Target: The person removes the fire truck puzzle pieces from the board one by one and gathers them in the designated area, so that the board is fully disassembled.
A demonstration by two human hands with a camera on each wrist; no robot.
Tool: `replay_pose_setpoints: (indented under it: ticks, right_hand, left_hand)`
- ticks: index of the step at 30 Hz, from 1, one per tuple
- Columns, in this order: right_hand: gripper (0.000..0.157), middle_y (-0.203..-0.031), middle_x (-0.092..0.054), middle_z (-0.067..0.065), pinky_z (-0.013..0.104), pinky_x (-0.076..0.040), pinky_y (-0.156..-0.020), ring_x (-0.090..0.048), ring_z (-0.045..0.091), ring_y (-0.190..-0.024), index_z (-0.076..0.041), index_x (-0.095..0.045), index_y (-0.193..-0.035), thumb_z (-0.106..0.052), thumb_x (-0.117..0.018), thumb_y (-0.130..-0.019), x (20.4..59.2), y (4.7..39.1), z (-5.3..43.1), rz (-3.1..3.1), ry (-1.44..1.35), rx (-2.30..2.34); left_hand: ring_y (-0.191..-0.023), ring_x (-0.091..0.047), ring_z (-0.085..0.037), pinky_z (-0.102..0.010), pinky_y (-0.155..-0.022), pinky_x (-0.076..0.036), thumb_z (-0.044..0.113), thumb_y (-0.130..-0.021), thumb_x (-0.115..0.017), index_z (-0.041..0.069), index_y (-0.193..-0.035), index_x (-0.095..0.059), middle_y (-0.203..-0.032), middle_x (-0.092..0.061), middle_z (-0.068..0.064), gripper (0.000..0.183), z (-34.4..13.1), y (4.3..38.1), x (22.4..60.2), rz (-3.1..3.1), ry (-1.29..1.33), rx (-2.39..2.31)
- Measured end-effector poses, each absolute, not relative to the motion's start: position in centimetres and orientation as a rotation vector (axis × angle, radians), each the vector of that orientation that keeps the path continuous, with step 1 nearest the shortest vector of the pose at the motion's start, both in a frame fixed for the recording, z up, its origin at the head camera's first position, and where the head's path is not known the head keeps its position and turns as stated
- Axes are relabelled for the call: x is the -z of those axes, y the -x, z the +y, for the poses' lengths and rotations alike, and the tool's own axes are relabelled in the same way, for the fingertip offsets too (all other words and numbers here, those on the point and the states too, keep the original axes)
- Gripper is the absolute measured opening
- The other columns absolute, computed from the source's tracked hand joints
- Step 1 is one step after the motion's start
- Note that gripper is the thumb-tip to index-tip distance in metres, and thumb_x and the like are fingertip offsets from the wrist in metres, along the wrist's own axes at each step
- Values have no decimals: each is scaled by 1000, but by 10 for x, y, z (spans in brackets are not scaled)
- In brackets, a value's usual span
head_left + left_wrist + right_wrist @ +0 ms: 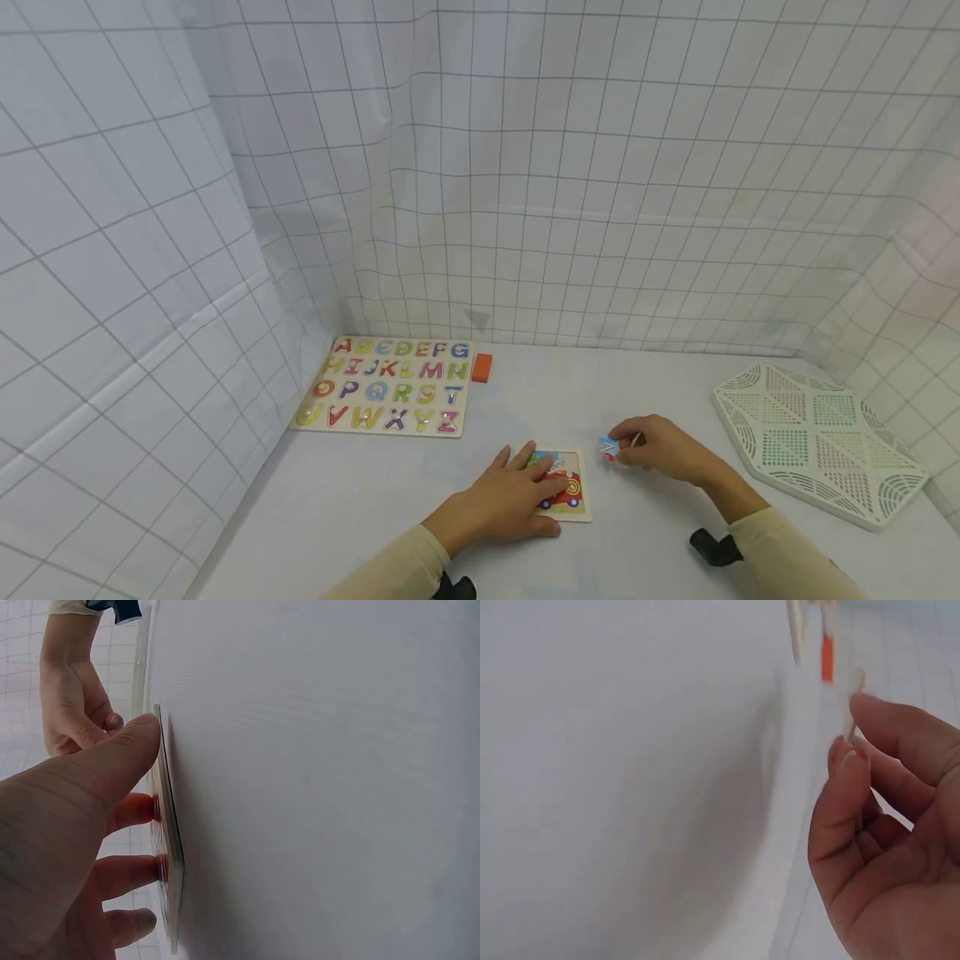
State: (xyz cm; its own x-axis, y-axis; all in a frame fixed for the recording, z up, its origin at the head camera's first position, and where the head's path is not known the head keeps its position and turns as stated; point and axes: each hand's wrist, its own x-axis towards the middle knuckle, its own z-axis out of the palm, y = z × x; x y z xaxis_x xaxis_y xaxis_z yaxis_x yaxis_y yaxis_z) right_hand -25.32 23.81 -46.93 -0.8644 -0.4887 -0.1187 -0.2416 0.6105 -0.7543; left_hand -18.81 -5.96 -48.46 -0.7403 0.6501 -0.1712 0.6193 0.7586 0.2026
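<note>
A small square picture puzzle board (573, 509) with a red vehicle on it lies on the table. My left hand (512, 500) rests over its left part with the fingers spread, hiding some of the picture. In the left wrist view the fingertips (150, 868) touch the face of the board (174, 900), and the thumb lies by its edge. To the right of the board my right hand (663, 450) pinches a small blue puzzle piece (609, 448) with some red on it. Edge-on in the right wrist view, the piece (859, 679) shows as thin pale wood between thumb and fingers.
An alphabet puzzle board (378, 387) with colored letters lies at the back left, an orange block (482, 367) beside it. A pale patterned hexagonal panel (817, 442) lies at the right. Checked white curtains (525, 167) surround the table (360, 483).
</note>
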Motion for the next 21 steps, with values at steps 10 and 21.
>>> replay_pose_setpoints:
  ticks: [10, 21]
  right_hand:
    - [35, -97, -60, 4, 26, -50, -61, -55, 12, -76, -1, -67, -123, -17, -72, -93, 466, 247, 315, 2567, 494, 1092]
    - [29, -93, -60, 0, 23, -46, -65, -52, 7, -79, -4, -71, -116, -14, -75, -89, 481, 241, 334, 2665, 558, 956]
  left_hand:
    - [-157, -15, -36, -63, -121, -17, 66, -93, -59, 43, -153, -44, -167, -29, 3, 67, -64, 188, 485, 2695, -974, -230]
    - [-158, -9, -35, -65, -122, -12, 70, -91, -57, 43, -157, -37, -169, -22, 4, 73, -66, 187, 486, 2649, -980, -275]
